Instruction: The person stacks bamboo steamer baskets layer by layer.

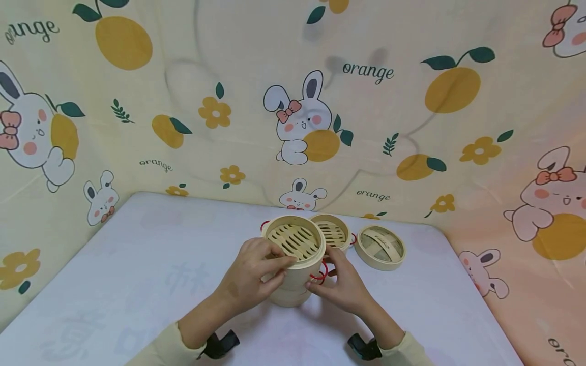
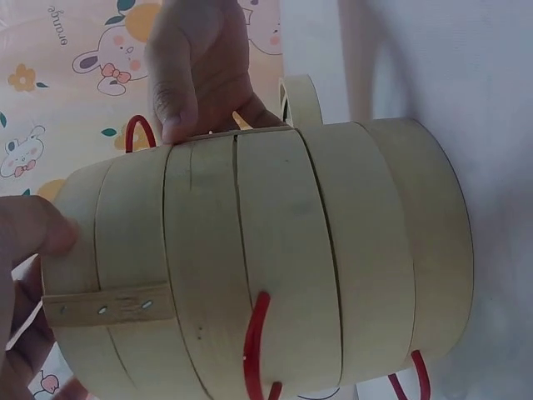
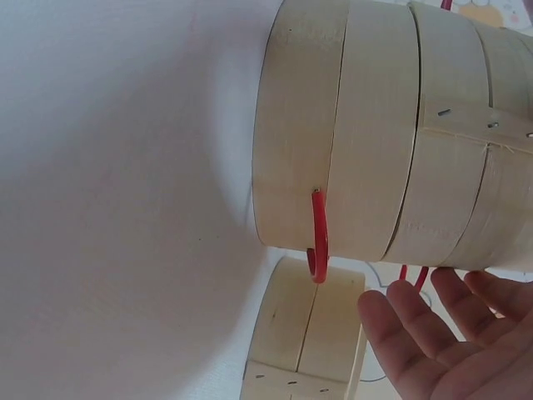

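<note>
A stack of round bamboo steamer baskets (image 1: 293, 239) with red loop handles stands upright on the table, its slatted top tier facing up. My left hand (image 1: 256, 269) pinches the near rim of the top basket; in the left wrist view its thumb (image 2: 42, 225) lies against the outer wall. At the stack's right side is my right hand (image 1: 341, 279), its thumb in front and its fingers farther back. In the right wrist view those fingers (image 3: 408, 325) are nearly straight, some tips touching the bamboo wall beside a red handle.
Just behind the stack sits another slatted steamer basket (image 1: 339, 223), partly hidden. To its right lies the bamboo lid (image 1: 381, 262) with a strap across its top. The white table (image 1: 151, 264) backs onto a cloth printed with rabbits and oranges.
</note>
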### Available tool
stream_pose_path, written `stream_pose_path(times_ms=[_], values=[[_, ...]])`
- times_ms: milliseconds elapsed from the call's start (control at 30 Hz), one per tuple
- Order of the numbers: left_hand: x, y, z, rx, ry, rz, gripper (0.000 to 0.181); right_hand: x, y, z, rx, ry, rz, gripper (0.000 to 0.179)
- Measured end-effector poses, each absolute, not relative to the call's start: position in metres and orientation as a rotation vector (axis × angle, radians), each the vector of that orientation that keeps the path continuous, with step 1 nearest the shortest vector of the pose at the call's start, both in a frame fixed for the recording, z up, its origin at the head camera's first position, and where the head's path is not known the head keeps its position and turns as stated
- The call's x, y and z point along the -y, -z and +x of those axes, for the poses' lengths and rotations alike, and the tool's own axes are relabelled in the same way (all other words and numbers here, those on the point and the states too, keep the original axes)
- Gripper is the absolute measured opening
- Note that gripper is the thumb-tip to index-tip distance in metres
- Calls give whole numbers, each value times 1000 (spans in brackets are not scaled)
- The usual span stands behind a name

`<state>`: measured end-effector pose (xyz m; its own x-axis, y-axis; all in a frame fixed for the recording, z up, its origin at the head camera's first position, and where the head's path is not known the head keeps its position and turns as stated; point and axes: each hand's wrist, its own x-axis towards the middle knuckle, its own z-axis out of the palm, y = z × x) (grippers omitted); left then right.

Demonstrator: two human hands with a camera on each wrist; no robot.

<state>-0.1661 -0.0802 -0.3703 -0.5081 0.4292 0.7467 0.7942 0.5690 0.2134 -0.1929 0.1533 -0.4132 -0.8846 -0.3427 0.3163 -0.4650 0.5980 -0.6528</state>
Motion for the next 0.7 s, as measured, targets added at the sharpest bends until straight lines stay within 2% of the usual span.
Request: stream_pose_path(times_ms=[300,600,700], values=[[78,370,-166,2147,717,-974,31,-154,413,-193,2653,-1165,682,77],[79,373,-168,2176,745,-932,30,-154,413,-191,2656,-1139,683,79],[81,375,-168,2187,815,-872,37,-158,413,-191,2643,-1124,702,79]])
